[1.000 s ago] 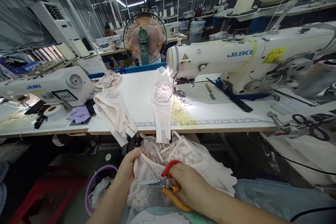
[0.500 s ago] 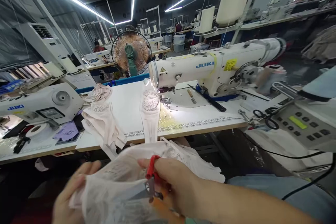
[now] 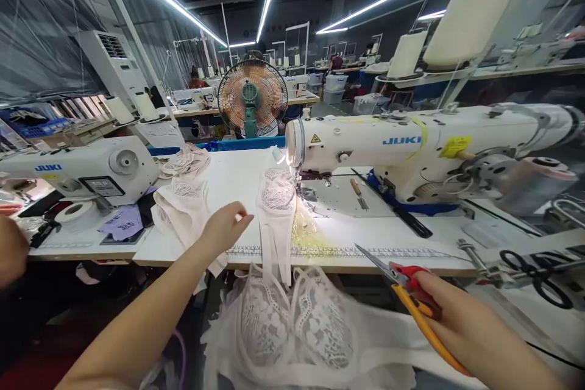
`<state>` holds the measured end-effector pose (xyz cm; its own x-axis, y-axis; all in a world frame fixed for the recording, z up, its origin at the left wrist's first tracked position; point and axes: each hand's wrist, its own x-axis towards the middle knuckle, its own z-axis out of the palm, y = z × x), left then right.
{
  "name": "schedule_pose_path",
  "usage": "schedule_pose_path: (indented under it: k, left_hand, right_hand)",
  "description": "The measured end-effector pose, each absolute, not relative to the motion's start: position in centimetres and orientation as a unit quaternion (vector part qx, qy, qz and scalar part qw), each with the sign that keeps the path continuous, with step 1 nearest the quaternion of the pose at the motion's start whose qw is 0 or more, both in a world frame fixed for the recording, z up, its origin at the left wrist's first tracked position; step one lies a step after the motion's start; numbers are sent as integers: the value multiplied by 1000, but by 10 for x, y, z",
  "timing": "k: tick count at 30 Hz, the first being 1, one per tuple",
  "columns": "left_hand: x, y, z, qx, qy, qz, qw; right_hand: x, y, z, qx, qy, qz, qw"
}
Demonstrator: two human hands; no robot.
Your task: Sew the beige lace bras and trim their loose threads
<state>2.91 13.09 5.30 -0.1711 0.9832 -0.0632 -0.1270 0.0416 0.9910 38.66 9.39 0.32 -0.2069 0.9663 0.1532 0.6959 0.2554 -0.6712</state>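
Observation:
My right hand grips a pair of scissors with red and orange handles, its blades pointing up and left over the table's front edge. My left hand hovers over the table, thumb and fingers apart, nothing held. It is between a pile of folded pale lace pieces and a lace bra piece, whose upper end sits by the needle of the sewing machine. Its lower end hangs over the edge. Below, a pale lace bra lies spread out with both cups facing up.
A second sewing machine stands at left, with purple fabric beside it. A fan is behind the table. A wooden-handled tool and black-handled scissors lie at right. Another person's arm shows at the left edge.
My left hand has let go of the pale lace garment and moved up over the table. My right hand has moved right with the scissors. The bra now lies spread out below; the view has shifted.

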Motion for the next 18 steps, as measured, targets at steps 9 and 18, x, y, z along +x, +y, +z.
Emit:
schedule_pose_path:
  k: [9, 18]
  left_hand:
    - [42, 257, 12, 662, 494, 389, 408]
    - [32, 125, -17, 773, 429, 340, 321]
  right_hand:
    - [333, 129, -36, -494, -771, 292, 274]
    - [272, 145, -23, -395, -729, 448, 333]
